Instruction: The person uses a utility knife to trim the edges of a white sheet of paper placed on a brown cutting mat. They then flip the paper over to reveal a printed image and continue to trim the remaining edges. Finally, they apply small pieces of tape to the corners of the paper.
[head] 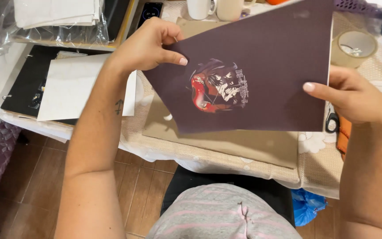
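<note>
The left hand (149,46) pinches the left corner of a big dark purple sheet of paper with a small red and black picture in its middle (253,71); the thumb lies on top and the other fingers are tucked behind. The sheet hangs in the air between the two grips, tilted, just above a flat brown cardboard board (244,144) on the cloth-covered table (315,170). The right hand (354,95) holds the right edge the same way, thumb in front.

The paper could bend or crease, I think, if one hand pulls harder than the other; it could also slip down onto the board if a pinch lets go.

The fingers behind the sheet are hidden; the sheet's top edge is cut off; the tiny picture is hard to make out. Past the right grip sits a roll of clear tape (354,48), and black scissors (331,121) peek out below it.
</note>
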